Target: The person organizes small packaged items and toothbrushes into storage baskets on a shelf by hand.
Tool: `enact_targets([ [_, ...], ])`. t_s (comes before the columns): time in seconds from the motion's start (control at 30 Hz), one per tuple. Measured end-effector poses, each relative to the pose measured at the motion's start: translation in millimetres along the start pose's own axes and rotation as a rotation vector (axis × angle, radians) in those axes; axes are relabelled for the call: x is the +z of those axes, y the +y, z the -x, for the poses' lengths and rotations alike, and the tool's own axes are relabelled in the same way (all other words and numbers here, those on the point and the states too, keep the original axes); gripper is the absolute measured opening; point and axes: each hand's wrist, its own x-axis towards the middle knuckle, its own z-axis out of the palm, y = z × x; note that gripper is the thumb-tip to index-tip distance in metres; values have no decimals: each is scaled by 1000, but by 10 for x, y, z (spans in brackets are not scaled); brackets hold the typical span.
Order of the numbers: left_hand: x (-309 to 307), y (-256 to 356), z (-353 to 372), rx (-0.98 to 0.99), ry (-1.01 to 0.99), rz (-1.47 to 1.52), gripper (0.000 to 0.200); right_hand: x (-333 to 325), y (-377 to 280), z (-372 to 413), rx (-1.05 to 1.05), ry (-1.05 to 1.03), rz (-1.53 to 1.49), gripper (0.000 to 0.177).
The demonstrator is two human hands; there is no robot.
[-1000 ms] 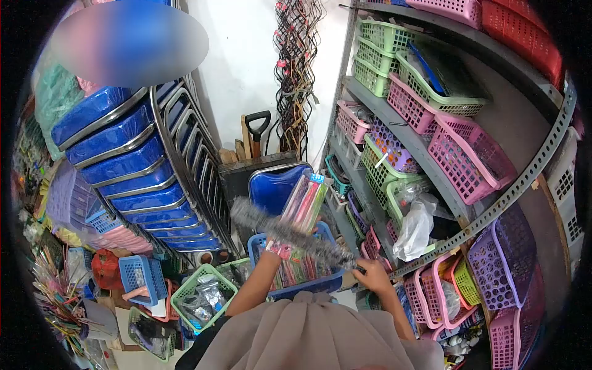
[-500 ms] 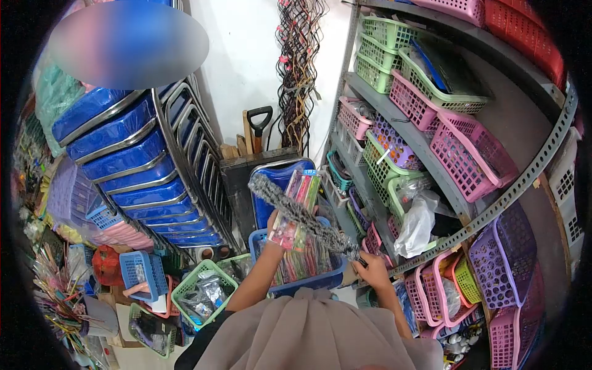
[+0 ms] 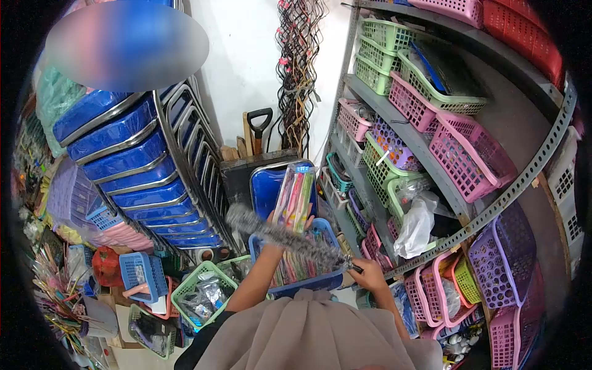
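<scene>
A blue basket (image 3: 308, 285) stands between the stacked chairs (image 3: 142, 166) and the shelf (image 3: 425, 154). At its right corner the right hand (image 3: 369, 272), fisted, grips a duster (image 3: 277, 235) by the handle, with the head slanting across the basket. The left hand (image 3: 273, 219), fingers clamped, holds a pack (image 3: 295, 194) upright above the far rim, seemingly to keep it clear of the bristles.

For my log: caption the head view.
Left hand holds a pen pack above a blue basket; right hand grips a grey duster.

Grey metal shelves (image 3: 435, 169), pink baskets (image 3: 470, 157), green baskets (image 3: 441, 83)
</scene>
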Motion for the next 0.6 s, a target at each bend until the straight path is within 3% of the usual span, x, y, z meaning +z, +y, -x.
enact_targets([
  [0.07, -13, 22, 5, 29, -11, -177, 56, -2, -44, 3, 255, 51, -87, 23],
  [0.2, -92, 46, -106, -5, 51, -85, 54, -11, -51, 23, 139, 38, -26, 22],
  [0.27, -140, 69, -186, -27, 89, -26, 52, 16, 31, 38, -56, 154, -18, 24],
  [0.3, -141, 73, -210, -37, 108, 3, 51, -2, 5, 28, -56, 157, -17, 24],
  [0.37, -164, 57, -225, -47, 127, 36, 51, -49, -53, 21, 210, 167, -84, 23],
  [0.47, -186, 32, -194, 85, 100, -135, 52, -105, 22, 88, 215, -2, -73, 29],
  [0.57, -287, 119, -130, -408, -73, 332, 53, -211, -17, 73, 44, -21, -82, 28],
  [0.6, -108, 10, -44, -230, 9, 254, 50, -221, 11, 74, 45, -18, -80, 28],
])
